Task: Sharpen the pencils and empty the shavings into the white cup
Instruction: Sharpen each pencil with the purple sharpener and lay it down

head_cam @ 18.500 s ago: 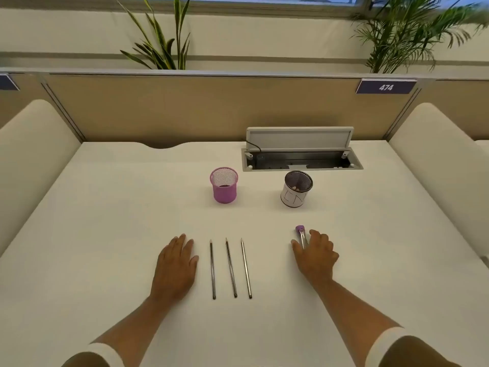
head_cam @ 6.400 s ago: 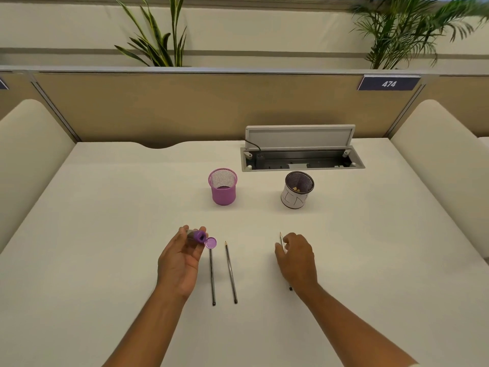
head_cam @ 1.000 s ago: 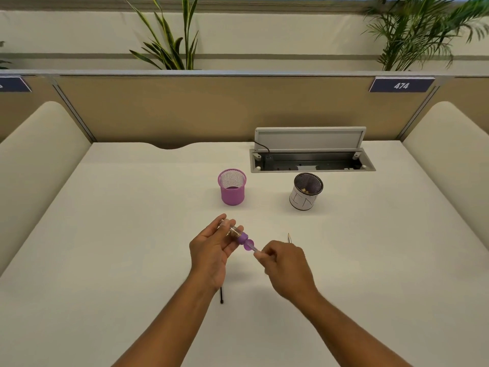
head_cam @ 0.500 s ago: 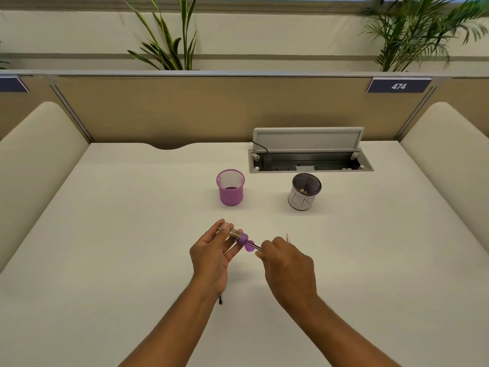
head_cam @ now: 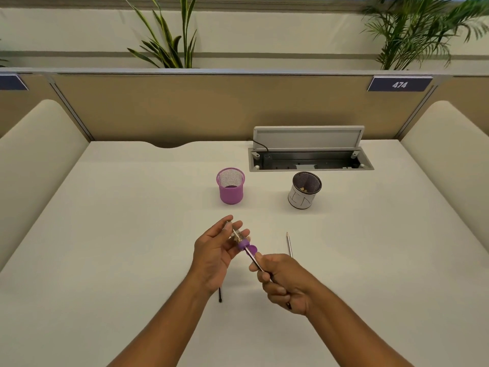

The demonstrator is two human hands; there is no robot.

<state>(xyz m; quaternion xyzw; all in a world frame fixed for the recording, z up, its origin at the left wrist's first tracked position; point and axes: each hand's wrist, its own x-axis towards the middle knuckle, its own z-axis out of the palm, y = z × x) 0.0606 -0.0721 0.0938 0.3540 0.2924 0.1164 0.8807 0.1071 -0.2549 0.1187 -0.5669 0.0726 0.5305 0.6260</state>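
Head view shows the left hand [head_cam: 215, 251] curled around the purple-capped sharpener [head_cam: 239, 238] above the table [head_cam: 105, 234], while the right hand [head_cam: 284, 280] pinches a pencil [head_cam: 253, 258] pushed into it: sharpening is in hand. Next seems to call for twisting, then tipping shavings into the white cup [head_cam: 304, 192], well apart behind; another pencil [head_cam: 289, 243] lies just beside the right hand

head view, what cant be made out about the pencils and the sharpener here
- Pencil being sharpened: its tip is hidden inside the sharpener, and the right hand wraps most of the shaft.
- Pencil under the left hand: only its dark end shows.
- Shavings in the white cup: too small to count.
- Pencil on the table: lower end hidden behind the right hand.
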